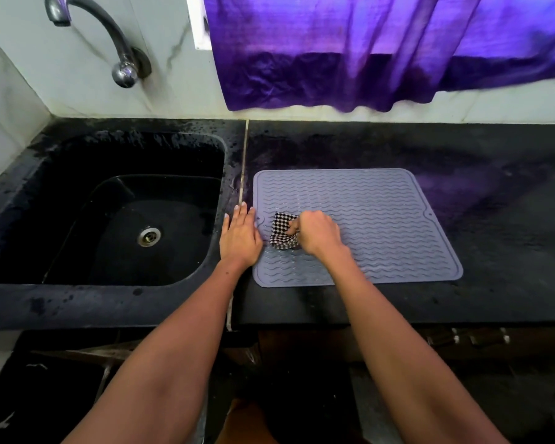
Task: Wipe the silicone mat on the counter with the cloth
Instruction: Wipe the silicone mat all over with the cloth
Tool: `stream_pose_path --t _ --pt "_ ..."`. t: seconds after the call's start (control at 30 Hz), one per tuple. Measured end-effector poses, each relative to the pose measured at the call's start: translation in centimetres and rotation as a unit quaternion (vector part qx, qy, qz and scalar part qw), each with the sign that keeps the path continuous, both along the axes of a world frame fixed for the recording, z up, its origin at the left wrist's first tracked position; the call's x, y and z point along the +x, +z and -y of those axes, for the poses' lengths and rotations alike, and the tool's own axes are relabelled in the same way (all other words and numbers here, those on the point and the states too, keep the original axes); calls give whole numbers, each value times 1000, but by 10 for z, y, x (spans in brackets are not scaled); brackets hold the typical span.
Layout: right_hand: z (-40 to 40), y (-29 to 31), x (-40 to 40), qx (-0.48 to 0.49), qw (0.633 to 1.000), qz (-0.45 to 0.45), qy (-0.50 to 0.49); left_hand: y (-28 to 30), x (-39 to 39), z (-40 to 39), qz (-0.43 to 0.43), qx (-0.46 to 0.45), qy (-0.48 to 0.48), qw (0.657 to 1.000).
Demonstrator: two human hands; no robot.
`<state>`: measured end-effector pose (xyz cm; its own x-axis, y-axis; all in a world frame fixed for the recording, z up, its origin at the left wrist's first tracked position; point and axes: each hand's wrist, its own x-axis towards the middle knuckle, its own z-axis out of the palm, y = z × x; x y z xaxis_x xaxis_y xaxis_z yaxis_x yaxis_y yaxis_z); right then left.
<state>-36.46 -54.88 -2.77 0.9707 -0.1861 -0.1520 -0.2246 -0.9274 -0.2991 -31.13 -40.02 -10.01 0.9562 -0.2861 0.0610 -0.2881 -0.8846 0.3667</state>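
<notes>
At the far left I see the black sink sunk into the dark counter, its metal drain near the middle of the basin. Above it a curved tap comes out of the pale marbled wall. A light seam runs front to back between the sink and the working part of the counter.

Just right of that seam my left hand lies flat, palm down, fingers stretched out and close together, gripping nothing. It straddles the left edge of the mat, its thumb side on the mat's rim and the rest on the counter.

The grey mat lies flat on the counter, right of the sink, its surface ribbed with wavy lines. On its left part, touching it, sits the cloth, a small black-and-white checked piece, bunched up. It lies between my two hands, just beside the left one.

My right hand is curled over the cloth's right side, fingers bent down and pressing into it, holding it against the mat. The two hands are near each other but not touching.

Behind, above the mat's far edge, a purple curtain hangs down the wall.
</notes>
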Motion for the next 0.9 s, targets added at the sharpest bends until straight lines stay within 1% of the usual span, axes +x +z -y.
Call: stream_pose_path --t 0.07,0.17,0.23,0.33,0.43,0.5,0.53,0.63,0.67,0.73,0.8,0.9 --pt "8 9 5 -11 1000 -16 -14 -1 0 1 3 1 1 1000" --pt "10 7 -3 -47 998 -22 -29 -2 0 0 10 0 4 1000" --pt "5 0 -15 -81 996 -1 -30 -3 -1 1 15 -2 7 1000" --pt "-7 -11 -31 -133 990 47 8 -4 -1 2 16 2 10 1000" --pt "-7 -14 -35 -139 988 57 20 -5 -2 3 18 -1 13 1000" --pt "-3 -11 -33 -123 992 34 6 -5 -3 2 17 0 10 1000" --pt "2 -8 -29 -98 995 19 -4 -5 -3 2 19 1 10 1000" --pt "27 7 -11 58 996 -49 -43 -5 -4 1 22 -4 11 1000" --pt "35 11 -7 85 993 -59 -50 -6 -4 2 26 -6 12 1000" --pt "44 11 -8 55 996 -51 -58 -7 -4 2 31 -10 13 999" --pt "42 0 -19 -10 997 -29 -65 -8 -3 2 35 -11 14 999" --pt "33 -17 -37 -95 995 13 -40 -8 -3 2 35 -7 16 999"
